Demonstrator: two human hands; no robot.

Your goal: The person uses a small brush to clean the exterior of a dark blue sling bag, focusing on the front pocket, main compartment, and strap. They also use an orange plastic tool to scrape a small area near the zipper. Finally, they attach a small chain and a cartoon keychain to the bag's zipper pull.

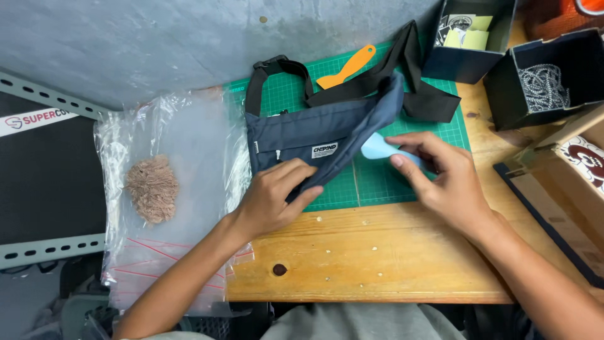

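1. Centre frame: left hand point(277, 192) pinches the lower edge of the navy sling bag point(314, 135) on the green cutting mat point(377, 182).
2. Right hand point(440, 173) grips a pale blue tool point(377, 150), tip at the bag's fold.
3. Best, I'd judge: keep the fabric taut and the tool flat.
4. Upper centre, an orange scraper point(349, 65) lies apart.

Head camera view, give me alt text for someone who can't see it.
A person's left hand pins a navy blue sling bag on a green cutting mat while the right hand holds a light blue tool against it. An orange scraper lies behind.
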